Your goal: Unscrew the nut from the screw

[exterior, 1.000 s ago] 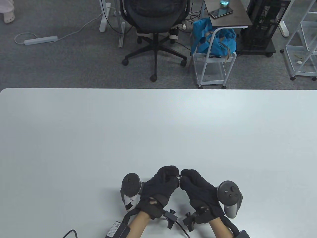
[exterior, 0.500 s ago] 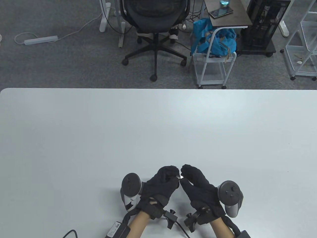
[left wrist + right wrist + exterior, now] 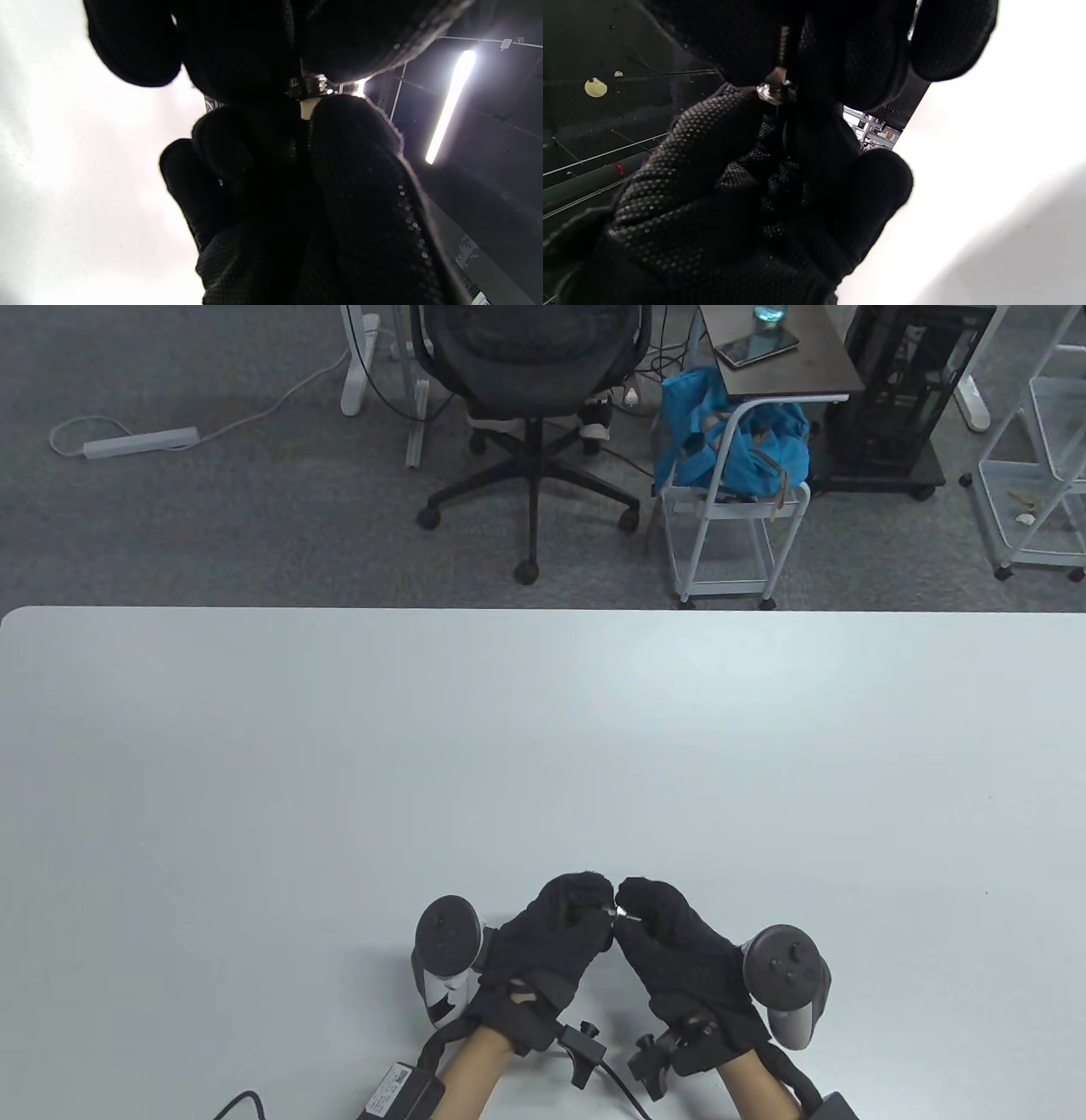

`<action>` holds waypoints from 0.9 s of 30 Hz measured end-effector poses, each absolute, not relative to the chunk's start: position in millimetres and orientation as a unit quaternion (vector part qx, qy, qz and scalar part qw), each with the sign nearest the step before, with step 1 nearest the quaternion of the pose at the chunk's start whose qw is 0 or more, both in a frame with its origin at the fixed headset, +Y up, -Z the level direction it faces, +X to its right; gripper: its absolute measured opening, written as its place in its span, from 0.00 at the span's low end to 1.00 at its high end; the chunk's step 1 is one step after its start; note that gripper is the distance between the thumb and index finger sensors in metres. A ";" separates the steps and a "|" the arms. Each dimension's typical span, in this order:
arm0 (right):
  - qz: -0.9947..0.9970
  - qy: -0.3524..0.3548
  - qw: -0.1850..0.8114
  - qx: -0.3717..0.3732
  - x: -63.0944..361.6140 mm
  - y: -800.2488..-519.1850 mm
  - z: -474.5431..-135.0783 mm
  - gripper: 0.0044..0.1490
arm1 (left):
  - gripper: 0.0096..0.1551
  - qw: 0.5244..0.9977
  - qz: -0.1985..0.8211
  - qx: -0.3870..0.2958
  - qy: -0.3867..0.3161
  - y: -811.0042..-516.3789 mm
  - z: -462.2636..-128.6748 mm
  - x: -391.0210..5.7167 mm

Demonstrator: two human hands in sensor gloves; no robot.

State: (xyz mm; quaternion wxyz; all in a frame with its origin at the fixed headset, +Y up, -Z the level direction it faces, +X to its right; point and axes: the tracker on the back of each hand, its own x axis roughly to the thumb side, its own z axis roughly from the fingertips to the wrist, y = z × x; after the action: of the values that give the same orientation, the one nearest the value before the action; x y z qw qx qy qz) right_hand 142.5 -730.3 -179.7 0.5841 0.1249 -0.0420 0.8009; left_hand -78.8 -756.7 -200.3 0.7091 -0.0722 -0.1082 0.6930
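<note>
A small metal screw with a nut (image 3: 617, 911) is held above the table's front edge, between the fingertips of both black-gloved hands. My left hand (image 3: 599, 909) pinches the screw end. In the left wrist view a pale stub (image 3: 306, 109) shows against its thumb, just below the shiny nut (image 3: 312, 82). My right hand (image 3: 633, 909) pinches the nut, which shows as a bright ring (image 3: 769, 93) at its thumb tip in the right wrist view. Most of the screw is hidden by the fingers.
The white table (image 3: 543, 746) stretches far and wide beyond the hands. A tracker sits on each hand, left (image 3: 448, 952) and right (image 3: 787, 974). Cables (image 3: 607, 1073) run by the wrists at the front edge. An office chair (image 3: 530, 407) and a cart (image 3: 730, 517) stand on the floor beyond.
The right hand's fingers lifted and rolled over the nut half a second ago, then came back down against it. The left hand has stayed still.
</note>
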 end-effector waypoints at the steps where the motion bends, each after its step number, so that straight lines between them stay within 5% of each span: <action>1: 0.802 -0.043 0.581 0.129 142.2 -729.5 -179.3 0.32 | 0.27 0.709 0.694 -0.072 -0.107 -756.4 -200.1 -78.9; 10: 0.803 -0.013 0.589 0.092 143.2 -737.4 -180.1 0.43 | 0.26 0.705 0.699 -0.062 -0.100 -755.8 -200.1 -79.4; 27: 0.799 -0.025 0.585 0.138 140.6 -728.1 -179.9 0.34 | 0.27 0.714 0.689 -0.062 -0.104 -755.3 -200.9 -79.1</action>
State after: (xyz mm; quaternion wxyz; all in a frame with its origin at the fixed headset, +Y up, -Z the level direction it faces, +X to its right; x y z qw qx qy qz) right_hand 140.6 -728.1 -179.9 0.5853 0.1377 -0.0247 0.7987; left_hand -79.1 -755.3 -200.9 0.7142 -0.0615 -0.1044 0.6894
